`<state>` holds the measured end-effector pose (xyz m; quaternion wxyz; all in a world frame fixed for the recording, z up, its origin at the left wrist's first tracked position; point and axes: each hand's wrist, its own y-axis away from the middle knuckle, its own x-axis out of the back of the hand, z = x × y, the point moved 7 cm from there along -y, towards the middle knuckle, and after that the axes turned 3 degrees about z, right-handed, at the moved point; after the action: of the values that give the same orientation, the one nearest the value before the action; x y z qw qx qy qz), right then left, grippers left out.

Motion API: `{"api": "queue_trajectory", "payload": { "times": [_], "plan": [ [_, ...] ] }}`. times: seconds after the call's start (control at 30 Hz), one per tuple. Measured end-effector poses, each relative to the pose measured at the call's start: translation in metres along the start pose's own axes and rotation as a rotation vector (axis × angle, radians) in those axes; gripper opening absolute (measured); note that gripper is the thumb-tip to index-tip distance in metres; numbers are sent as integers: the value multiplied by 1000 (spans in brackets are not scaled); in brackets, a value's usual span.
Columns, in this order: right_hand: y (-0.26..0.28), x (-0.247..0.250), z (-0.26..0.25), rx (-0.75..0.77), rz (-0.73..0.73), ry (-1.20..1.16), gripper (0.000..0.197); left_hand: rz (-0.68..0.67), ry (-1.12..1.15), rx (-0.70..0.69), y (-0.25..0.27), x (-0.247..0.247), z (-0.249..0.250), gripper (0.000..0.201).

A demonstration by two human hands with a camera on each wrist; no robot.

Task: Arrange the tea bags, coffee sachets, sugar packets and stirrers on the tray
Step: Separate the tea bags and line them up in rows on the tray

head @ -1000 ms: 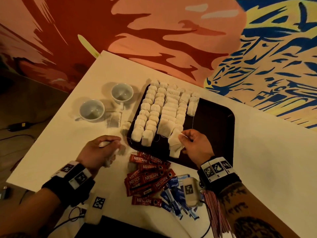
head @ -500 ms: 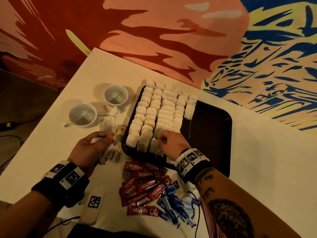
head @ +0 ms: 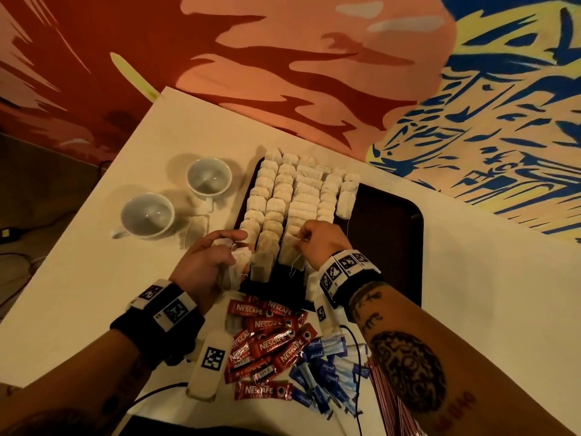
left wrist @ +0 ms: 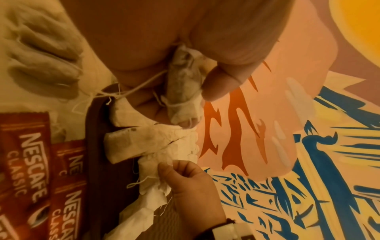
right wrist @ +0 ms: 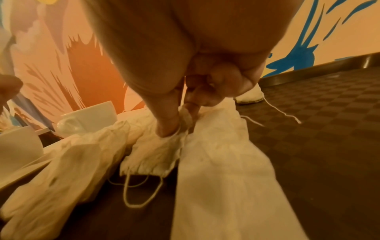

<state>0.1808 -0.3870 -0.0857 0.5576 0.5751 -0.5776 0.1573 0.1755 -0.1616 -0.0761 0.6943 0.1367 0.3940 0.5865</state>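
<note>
Paper tea bag (right wrist: 164, 146) being pinched by right hand (head: 320, 243), settling into row at tray's (head: 393, 247) six o'clock edge; keep overlap even, strings tucked. Left hand (head: 204, 265) gripping spare tea bags (left wrist: 183, 84). Cups (head: 147, 215) at nine o'clock sitting empty; coffee sachets (head: 270, 341) lying off tray.

Pale cream surface (head: 471, 294) set corner-on against a painted mural wall (head: 283, 58) of deep red and salmon shapes on the left, yellow with blue strokes on the right; dim brown floor (head: 47, 171) lower left; warm, low light.
</note>
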Motion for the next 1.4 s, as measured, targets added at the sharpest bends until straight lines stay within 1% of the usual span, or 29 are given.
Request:
{"api": "queue_trajectory", "payload": {
  "times": [0.07,0.2,0.3,0.37,0.43,0.47,0.5,0.57,0.67,0.73,0.8,0.9,1.03,1.1,1.2,1.23,1.3,1.37,1.4],
  "plan": [
    [1,1,-1,-7,7,-5,11,-8,-16,7,0,-3,-1,45],
    [3,-3,-3,-14,-21,33,30,-43,-39,-8,1,-8,-2,54],
    [7,3,-6,-30,4,-3,36,-67,-45,-31,3,-12,-3,59],
    [15,15,-12,-7,89,-88,34,-69,-42,-55,2,-14,-3,60],
    [31,26,-23,52,168,-253,26,-51,-45,-82,1,-16,-3,58],
    [41,27,-30,83,165,-350,24,-45,-58,-103,1,-19,-2,58],
    [51,24,-36,104,132,-434,24,-47,-77,-122,2,-21,-1,61],
    [69,15,-44,130,64,-524,28,-69,-139,-131,3,-28,-1,73],
    [78,12,-39,140,124,-577,21,-96,-306,-152,6,-35,-2,93],
    [81,11,-32,113,124,-617,14,-110,-408,-177,9,-39,-4,101],
    [84,11,-27,103,114,-614,11,-120,-441,-188,13,-44,-7,91],
    [89,17,-19,121,137,-546,10,-145,-403,-170,19,-52,-11,71],
    [95,27,-6,137,187,-513,14,-160,-200,-97,25,-59,-17,55],
    [97,30,3,114,221,-557,15,-156,-174,-81,26,-61,-20,48],
    [98,31,12,77,251,-624,15,-135,-271,-119,28,-63,-20,46],
    [99,29,13,66,251,-636,15,-116,-306,-131,27,-63,-21,42],
    [101,29,14,63,251,-649,15,-52,-369,-172,26,-61,-21,24],
    [101,30,14,60,229,-673,10,-19,-432,-197,24,-60,-21,24],
    [100,29,14,56,204,-694,11,-20,-455,-200,25,-61,-20,22]
  ]
}}
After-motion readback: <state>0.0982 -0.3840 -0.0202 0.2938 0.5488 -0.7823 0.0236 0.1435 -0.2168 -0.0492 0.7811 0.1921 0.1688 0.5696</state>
